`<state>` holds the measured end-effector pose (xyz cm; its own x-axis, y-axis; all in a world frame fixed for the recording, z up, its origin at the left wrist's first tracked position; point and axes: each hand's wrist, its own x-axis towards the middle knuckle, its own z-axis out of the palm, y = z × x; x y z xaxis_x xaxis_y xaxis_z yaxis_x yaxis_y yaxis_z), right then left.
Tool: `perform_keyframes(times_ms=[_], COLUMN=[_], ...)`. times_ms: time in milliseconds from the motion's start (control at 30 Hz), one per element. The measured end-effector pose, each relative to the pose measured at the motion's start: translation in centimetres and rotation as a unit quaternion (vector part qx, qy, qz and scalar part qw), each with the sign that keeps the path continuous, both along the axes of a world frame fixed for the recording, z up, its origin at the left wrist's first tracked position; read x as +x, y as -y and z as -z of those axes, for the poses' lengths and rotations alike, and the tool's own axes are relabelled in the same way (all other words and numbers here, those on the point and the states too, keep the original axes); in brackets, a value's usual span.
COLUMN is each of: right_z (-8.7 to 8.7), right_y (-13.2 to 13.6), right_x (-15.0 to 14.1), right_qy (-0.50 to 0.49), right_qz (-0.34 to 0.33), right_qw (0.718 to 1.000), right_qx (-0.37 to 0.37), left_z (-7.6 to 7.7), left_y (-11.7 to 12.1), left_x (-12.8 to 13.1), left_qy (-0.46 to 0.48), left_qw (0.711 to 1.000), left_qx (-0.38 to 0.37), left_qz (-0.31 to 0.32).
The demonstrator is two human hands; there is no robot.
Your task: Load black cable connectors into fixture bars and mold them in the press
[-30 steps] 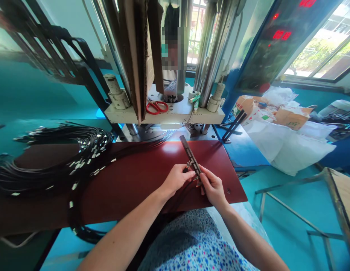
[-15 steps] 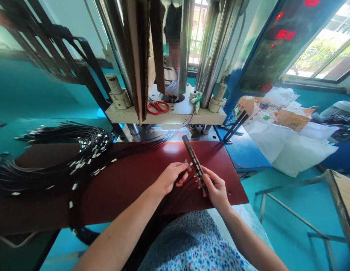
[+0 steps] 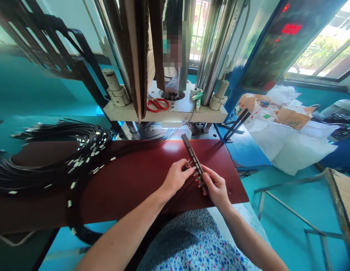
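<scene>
A dark slotted bar [image 3: 192, 153] stands slanted over the red-brown board, its lower end gripped by my right hand [image 3: 216, 185] between thumb and fingers. Small metal cable connectors [image 3: 198, 178] sit along the left side of its lower half, with black cables trailing from them. Close against the bar's left side, my left hand [image 3: 176, 176] pinches a cable connector [image 3: 188, 164] between thumb and fingertips. The fingers partly cover that connector, so I cannot tell whether it touches a slot.
Bundled black cables [image 3: 87, 141] with white tags lie on the left of the board [image 3: 130, 177]. Beyond it stands a press [image 3: 163, 117] with red-handled scissors [image 3: 158, 105] on its plate. A control box with red digits [image 3: 291, 29] is at right, near white bags [image 3: 293, 145].
My left hand has turned and brought its connector up to the bar. My right hand keeps hold of the bar in nearly the same place. The red digits have changed.
</scene>
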<state>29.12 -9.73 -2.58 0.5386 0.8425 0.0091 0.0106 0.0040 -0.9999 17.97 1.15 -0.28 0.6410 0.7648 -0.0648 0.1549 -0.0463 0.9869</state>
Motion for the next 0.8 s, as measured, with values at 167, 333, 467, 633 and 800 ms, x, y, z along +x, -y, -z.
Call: perform_keyframes(times_ms=[167,333,467,633,800], right_z=[0.3,0.45,0.27,0.25,0.58], right_y=[-0.1,-0.16,-0.07,-0.07,-0.22], right_x=[0.02,-0.01,0.05,0.16,0.13], right_qy=[0.021,0.035,-0.004,-0.001,0.034], right_qz=[0.004,0.003,0.003,-0.003,-0.009], right_qw=[1.0,0.999,1.0,1.0,0.999], right_qx=[-0.001,-0.003,0.004,-0.006,-0.01], left_z=[0.21,0.1,-0.07,0.02,0.74], left_y=[-0.11,-0.09,0.11,0.16,0.04], left_x=[0.07,0.16,0.14,0.08,0.32], left_qy=[-0.025,-0.039,-0.017,-0.01,-0.013], left_qw=[0.999,0.999,0.999,0.999,0.999], left_qx=[0.027,0.028,-0.026,-0.045,-0.022], left_qz=[-0.001,-0.021,-0.012,-0.008,-0.02])
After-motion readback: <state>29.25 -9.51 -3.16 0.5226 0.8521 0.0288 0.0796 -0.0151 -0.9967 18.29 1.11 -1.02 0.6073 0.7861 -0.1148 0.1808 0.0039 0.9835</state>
